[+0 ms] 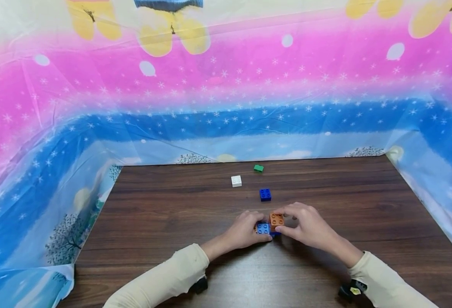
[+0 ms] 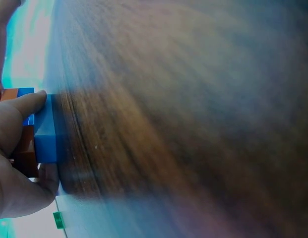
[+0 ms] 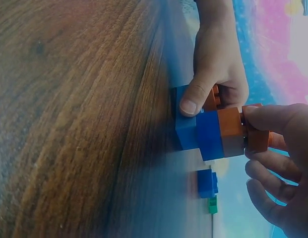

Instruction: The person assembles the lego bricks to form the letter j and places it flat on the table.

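Observation:
In the head view my left hand [image 1: 243,230] holds the light blue toy brick [image 1: 263,228] at the base of a small build, its thumb along the near side. A darker blue brick [image 3: 210,135] sits on this base, with an orange brick [image 3: 230,134] stacked on it. Between thumb and fingers my right hand [image 1: 308,224] pinches another orange brick [image 3: 257,136] at the top of that stack; studs show in a narrow gap below it. Beside the stack, a further orange brick [image 2: 27,153] stands on the base, partly covered by my left hand.
Beyond the hands lie a loose blue brick [image 1: 265,194], a white brick [image 1: 236,181] and a small green brick [image 1: 258,168]. The brown wooden table [image 1: 164,205] is bordered at the back and sides by a printed cloth [image 1: 226,122].

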`<state>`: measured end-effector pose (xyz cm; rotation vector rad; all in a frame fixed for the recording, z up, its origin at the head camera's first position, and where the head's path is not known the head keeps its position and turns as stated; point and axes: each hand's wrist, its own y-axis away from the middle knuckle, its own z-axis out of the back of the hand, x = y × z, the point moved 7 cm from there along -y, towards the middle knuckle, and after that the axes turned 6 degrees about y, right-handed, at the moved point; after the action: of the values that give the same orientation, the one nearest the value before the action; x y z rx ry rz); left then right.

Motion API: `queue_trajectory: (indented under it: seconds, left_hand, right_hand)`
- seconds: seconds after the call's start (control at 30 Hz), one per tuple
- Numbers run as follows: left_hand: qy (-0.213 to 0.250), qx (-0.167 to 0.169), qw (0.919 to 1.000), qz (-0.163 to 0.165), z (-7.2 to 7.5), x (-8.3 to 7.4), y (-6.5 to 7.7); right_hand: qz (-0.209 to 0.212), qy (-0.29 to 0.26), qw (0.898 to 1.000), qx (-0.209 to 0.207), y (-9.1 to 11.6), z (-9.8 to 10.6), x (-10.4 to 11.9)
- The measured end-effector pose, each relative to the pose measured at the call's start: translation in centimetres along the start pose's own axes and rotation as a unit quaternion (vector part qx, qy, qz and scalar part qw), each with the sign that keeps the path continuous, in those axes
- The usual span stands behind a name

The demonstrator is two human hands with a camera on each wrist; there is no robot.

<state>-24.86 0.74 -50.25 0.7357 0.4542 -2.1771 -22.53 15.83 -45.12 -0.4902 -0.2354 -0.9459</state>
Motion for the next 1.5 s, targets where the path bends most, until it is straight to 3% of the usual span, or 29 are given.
queue_trajectory:
  seconds: [0.43, 1.5]
  left_hand:
    - [0.000, -0.003, 1.0000, -0.002, 0.21, 0.10, -0.21]
    - [0.003, -0.003, 1.0000, 0.003, -0.01, 0.12, 0.05]
  right_hand:
    - [-0.012, -0.014, 1.000, 0.009, -0.25, -0.25, -0.40]
    - [-0.009, 0.031, 0.999, 0.038, -0.62, -0.46, 0.00]
